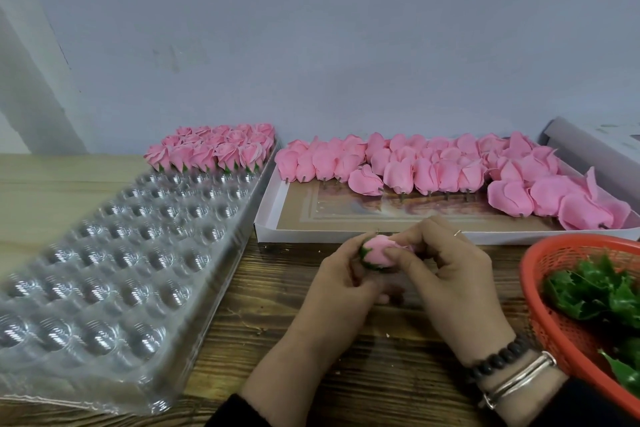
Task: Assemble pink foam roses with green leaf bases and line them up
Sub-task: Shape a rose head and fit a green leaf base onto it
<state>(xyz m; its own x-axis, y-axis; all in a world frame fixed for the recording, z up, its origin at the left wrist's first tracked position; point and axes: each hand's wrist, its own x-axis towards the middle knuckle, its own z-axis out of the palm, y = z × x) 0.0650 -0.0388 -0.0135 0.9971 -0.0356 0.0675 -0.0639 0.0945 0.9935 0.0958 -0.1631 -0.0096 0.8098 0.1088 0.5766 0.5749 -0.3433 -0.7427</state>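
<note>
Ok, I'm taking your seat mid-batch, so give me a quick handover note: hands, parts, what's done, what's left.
Left hand grips the leaf base end of one pink rose; right hand pinches its petals.
Finished roses fill the far rows of the clear blister tray; the nearer pockets are empty.
Bare rose heads lie in the white cardboard tray; loose green leaves are in the red basket on the right.
Left: seat this rose, then do the bare heads.
</note>
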